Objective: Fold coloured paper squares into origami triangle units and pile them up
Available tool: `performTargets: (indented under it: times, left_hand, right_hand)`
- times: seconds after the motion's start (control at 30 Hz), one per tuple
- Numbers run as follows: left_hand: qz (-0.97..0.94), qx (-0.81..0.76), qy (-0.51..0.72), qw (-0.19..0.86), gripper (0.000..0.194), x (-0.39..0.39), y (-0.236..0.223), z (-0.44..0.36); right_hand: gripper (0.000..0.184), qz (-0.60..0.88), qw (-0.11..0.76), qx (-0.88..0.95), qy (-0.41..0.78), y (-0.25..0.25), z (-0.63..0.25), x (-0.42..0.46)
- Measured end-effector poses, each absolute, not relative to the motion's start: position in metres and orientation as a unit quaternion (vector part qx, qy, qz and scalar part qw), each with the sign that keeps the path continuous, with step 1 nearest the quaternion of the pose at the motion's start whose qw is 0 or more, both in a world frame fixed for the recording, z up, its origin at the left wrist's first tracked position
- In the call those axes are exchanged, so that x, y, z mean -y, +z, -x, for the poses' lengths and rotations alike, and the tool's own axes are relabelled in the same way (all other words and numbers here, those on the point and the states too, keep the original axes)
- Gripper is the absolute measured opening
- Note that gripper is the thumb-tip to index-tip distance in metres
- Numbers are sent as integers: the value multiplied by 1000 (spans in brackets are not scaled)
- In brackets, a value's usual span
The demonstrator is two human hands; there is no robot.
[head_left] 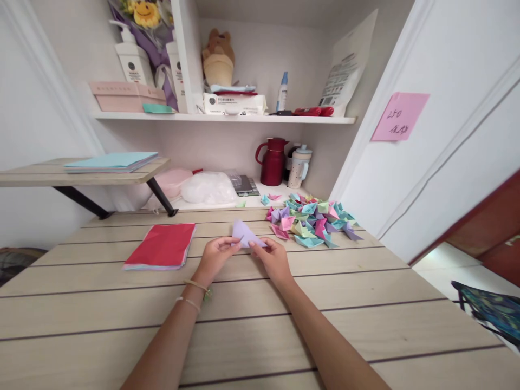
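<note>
A folded sheet of light purple origami paper [244, 232] is held between my two hands, just above the wooden table. My left hand [221, 252] pinches its lower left edge between thumb and fingers. At the lower right corner, my right hand [272, 255] grips it the same way, thumb on top. The paper looks roughly triangular, with one point toward the back. To the right lies a heap of folded paper boats [312, 222] in blue, pink, green, purple and yellow. A stack of square paper with a red top sheet [162, 245] rests to the left.
A small raised shelf [32, 172] at the left carries a stack of light blue paper [111, 161]. Behind the table stand a dark red jug [273, 163], a cup [299, 168] and a white plastic bag [208, 188]. A pink note [400, 116] hangs on the right wall.
</note>
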State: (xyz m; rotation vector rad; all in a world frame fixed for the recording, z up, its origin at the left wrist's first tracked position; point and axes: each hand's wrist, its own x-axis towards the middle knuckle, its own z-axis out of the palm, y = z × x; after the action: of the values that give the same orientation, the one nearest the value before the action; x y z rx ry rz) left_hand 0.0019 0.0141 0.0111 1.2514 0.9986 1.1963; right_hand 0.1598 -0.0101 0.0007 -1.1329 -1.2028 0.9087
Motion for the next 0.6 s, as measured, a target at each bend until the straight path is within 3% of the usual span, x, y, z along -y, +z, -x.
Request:
performTargets:
  times: [0.13,0.3,0.4,0.6]
  left_hand:
    - [-516,-424,531,522,29,-17,9,-2]
    - [-528,-393,538,526,42,-19,8,-1]
    - [-555,-383,523,522,44,-19,8,-1]
    - [-554,-386,515,528,34,-21,6,-1]
  right_hand:
    - [37,483,597,493,409,-3,-159,8]
    - [34,460,619,472,427,-1,-158,7]
    - [42,454,623,474,427,-1,-159,7]
    - [26,455,590,532,403,-3,-160,8]
